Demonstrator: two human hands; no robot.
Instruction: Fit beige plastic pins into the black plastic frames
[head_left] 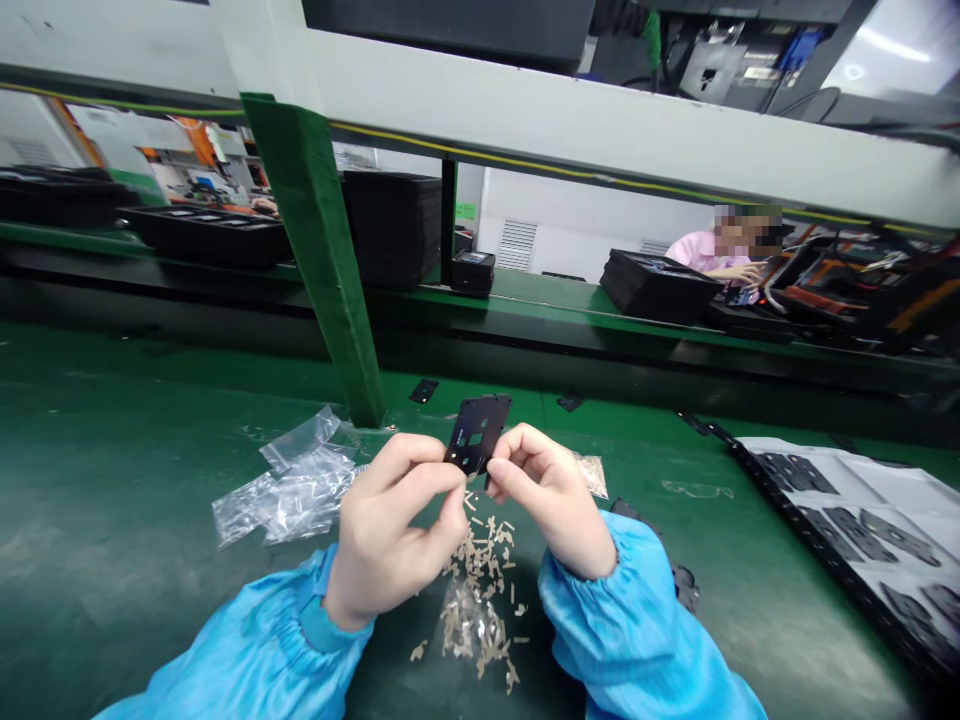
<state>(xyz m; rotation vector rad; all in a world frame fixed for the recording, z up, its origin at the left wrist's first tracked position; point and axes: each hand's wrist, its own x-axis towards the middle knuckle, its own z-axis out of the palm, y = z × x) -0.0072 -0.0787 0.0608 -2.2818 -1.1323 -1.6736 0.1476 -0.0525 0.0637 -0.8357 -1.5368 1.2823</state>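
Pinches a black plate (490, 427) by its lower corners in left hand (394, 525) and right hand (555, 495), above the worktop (112, 520), short of its far edge. Has tan pieces (491, 662) strewn below around a clear bag (466, 612); cannot tell whether inside too. Has crumpled bags (304, 495) at left and, at right, a black-rimmed tray (874, 480) of black parts (900, 537), set with one corner near that edge.

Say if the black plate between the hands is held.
Held: fingers of the right hand pinch the black plate at its lower right; the left hand meets its lower left.
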